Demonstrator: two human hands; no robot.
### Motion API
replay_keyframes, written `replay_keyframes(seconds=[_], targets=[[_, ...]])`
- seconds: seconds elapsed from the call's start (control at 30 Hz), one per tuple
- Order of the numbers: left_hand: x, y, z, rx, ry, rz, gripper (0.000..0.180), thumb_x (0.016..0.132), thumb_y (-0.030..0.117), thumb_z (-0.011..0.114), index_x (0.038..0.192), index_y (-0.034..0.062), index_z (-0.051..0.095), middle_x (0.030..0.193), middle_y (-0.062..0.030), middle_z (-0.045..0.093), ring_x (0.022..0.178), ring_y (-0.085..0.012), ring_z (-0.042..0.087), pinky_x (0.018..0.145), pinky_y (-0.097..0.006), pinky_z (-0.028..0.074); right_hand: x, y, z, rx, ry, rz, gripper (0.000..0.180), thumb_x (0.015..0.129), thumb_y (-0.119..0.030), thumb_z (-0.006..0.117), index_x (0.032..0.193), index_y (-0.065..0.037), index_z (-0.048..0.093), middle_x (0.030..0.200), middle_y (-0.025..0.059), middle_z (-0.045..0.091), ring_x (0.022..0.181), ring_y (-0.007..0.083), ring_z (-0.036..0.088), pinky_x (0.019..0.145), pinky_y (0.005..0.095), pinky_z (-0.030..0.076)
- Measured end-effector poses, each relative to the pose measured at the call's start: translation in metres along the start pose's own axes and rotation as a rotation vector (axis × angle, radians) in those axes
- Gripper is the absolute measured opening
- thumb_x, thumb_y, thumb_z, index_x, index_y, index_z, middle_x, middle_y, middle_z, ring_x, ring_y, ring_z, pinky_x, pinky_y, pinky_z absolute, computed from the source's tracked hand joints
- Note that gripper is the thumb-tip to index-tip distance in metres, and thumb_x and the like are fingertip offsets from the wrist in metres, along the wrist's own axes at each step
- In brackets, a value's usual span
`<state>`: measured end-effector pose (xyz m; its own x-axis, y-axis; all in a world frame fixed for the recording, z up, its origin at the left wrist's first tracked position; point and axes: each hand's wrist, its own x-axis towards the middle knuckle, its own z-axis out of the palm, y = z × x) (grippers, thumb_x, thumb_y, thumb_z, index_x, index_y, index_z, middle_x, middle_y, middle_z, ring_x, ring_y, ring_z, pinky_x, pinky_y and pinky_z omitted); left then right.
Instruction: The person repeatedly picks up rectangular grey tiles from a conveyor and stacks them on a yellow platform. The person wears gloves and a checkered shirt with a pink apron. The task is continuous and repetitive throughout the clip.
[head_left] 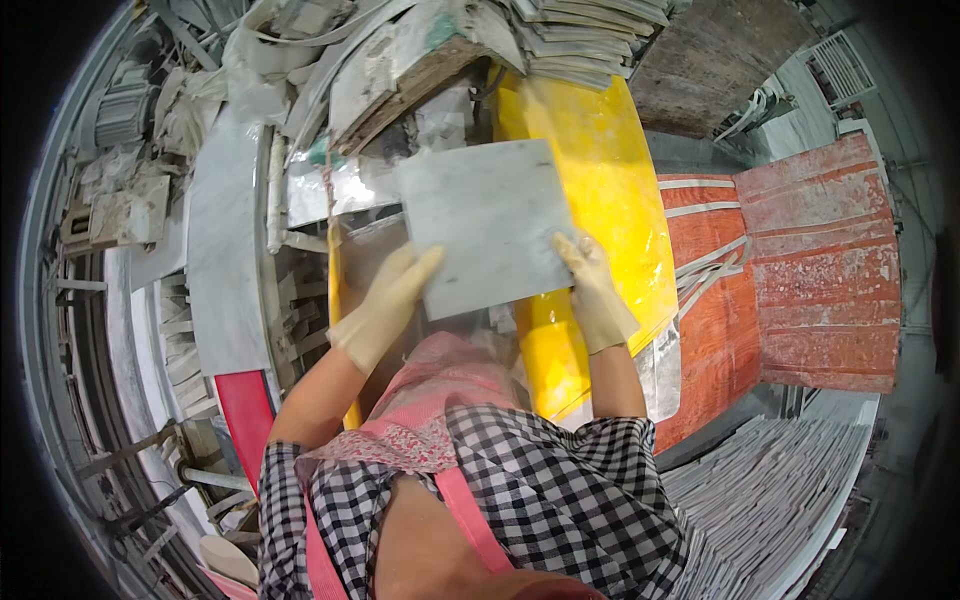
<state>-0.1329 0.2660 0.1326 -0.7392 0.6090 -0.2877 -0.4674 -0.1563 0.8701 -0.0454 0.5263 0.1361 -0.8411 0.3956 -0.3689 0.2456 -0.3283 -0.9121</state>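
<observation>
A flat grey square tile with faint darker streaks is held up in front of me, slightly tilted. My left hand, in a pale latex glove, grips its lower left edge. On the opposite side my right hand, gloved the same way, pinches the right edge near the lower corner. Behind the tile and to its right lies a bright yellow sheet, shiny and dusted white, which passes beneath my right forearm.
Orange-red boards with pale straps stand at the right. Many thin slabs are stacked at the lower right, and another pile of slabs sits at the top. A long grey panel runs along the left, beside dusty machinery.
</observation>
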Motion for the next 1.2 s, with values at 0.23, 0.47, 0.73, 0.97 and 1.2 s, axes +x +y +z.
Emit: replay_keyframes(seconds=[0.23, 0.47, 0.73, 0.97, 1.2], targets=[[0.155, -0.015, 0.017, 0.434, -0.198, -0.238, 0.055, 0.101, 0.052, 0.055, 0.108, -0.0014, 0.066, 0.09, -0.0069, 0.067, 0.071, -0.0144, 0.061, 0.067, -0.026, 0.052, 0.104, -0.012, -0.081, -0.435, 0.276, -0.036, 0.045, 0.1, -0.042, 0.062, 0.102, 0.003, 0.067, 0.086, 0.0027, 0.063, 0.076, 0.0099, 0.059, 0.067, 0.0279, 0.051], [0.255, -0.015, 0.047, 0.715, -0.31, -0.212, 0.069, 0.1, 0.055, 0.053, 0.117, -0.0106, 0.065, 0.103, -0.0207, 0.07, 0.079, -0.0261, 0.072, 0.076, -0.034, 0.057, 0.151, -0.056, -0.116, -0.726, 0.381, 0.007, 0.056, 0.101, -0.049, 0.054, 0.109, 0.005, 0.067, 0.088, 0.0142, 0.067, 0.073, 0.0225, 0.064, 0.065, 0.0358, 0.052], [0.227, 0.037, 0.079, 1.1, -0.146, -0.277, 0.055, 0.101, 0.045, 0.05, 0.102, -0.0065, 0.068, 0.082, -0.0219, 0.073, 0.072, -0.0292, 0.073, 0.072, -0.04, 0.058, 0.178, -0.033, -0.133, -1.268, 0.455, -0.161, 0.057, 0.102, -0.052, 0.044, 0.105, -0.001, 0.069, 0.108, 0.027, 0.07, 0.103, 0.0446, 0.065, 0.089, 0.048, 0.051], [0.04, 0.053, -0.045, 0.902, 0.185, -0.038, 0.039, 0.102, 0.038, 0.056, 0.102, 0.0016, 0.071, 0.08, -0.0093, 0.074, 0.073, -0.0238, 0.071, 0.074, -0.038, 0.055, 0.19, -0.054, -0.129, -1.834, 0.464, -0.179, 0.054, 0.104, -0.049, 0.037, 0.094, -0.007, 0.07, 0.095, 0.0208, 0.074, 0.09, 0.0409, 0.071, 0.08, 0.0496, 0.055], [-0.246, 0.006, -0.268, 0.981, 1.262, -0.1, 0.057, 0.102, 0.03, 0.061, 0.149, 0.001, 0.046, 0.142, -0.0156, 0.058, 0.123, -0.0235, 0.06, 0.105, -0.036, 0.045, 0.122, -0.069, -0.043, -1.554, 0.311, -0.651, 0.04, 0.101, -0.042, 0.049, 0.1, -0.008, 0.07, 0.095, 0.0175, 0.073, 0.094, 0.0391, 0.068, 0.087, 0.0474, 0.051]])
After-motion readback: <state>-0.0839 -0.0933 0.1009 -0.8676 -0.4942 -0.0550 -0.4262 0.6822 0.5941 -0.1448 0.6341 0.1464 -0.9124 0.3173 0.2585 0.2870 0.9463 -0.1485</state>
